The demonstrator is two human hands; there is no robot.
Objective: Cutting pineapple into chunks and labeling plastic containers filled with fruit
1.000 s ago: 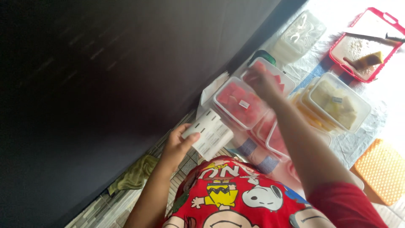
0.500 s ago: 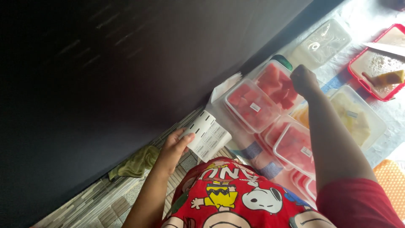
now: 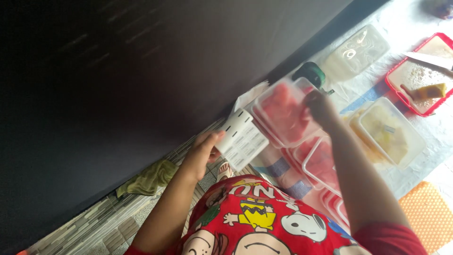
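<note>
My left hand [image 3: 202,152] holds a white strip of small stickers [image 3: 243,138] near the table's edge. My right hand [image 3: 321,106] grips the far edge of a clear lidded container of red fruit cubes [image 3: 282,112], which is motion-blurred and tilted. It sits over the spot where two such containers lay side by side. More clear containers of red fruit [image 3: 323,163] are stacked just below my right forearm. A clear container of yellow fruit pieces [image 3: 389,134] lies to the right of my right hand.
A red cutting board [image 3: 398,78] with a knife [image 3: 432,59] and a yellow fruit piece [image 3: 432,89] is at the far right. Empty clear containers [image 3: 356,52] and a dark green round object [image 3: 311,73] lie beyond. An orange mat [image 3: 429,210] and a green cloth [image 3: 148,179] lie lower down.
My right hand pulled back from the far red-fruit container toward me, and that container now overlaps the nearer one. My left hand lifted the sticker strip slightly.
</note>
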